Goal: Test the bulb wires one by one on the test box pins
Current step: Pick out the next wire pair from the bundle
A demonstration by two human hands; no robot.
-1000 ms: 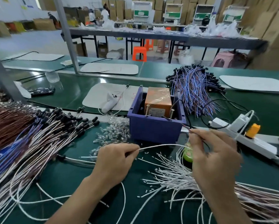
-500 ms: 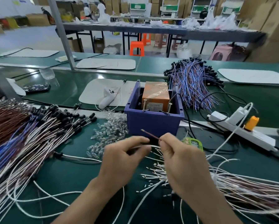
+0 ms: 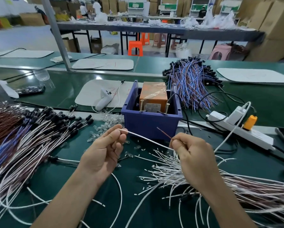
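Though under wires (image 3: 44, 142), green bench (image 3: 259, 163), cartons (image 3: 276, 22) beyond.

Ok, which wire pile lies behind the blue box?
The blue-and-purple pile, behind the box and to its right, with black ends at the far side. The left pile lies beside the box, and the white pile in front of it.

The left arm comes in from 7 o'clock, the right arm from 5 o'clock. The left hand (image 3: 105, 152) pinches a white wire (image 3: 147, 140) between thumb and finger. The right hand (image 3: 192, 155), fingers curled, pinches a brown wire (image 3: 164, 132).
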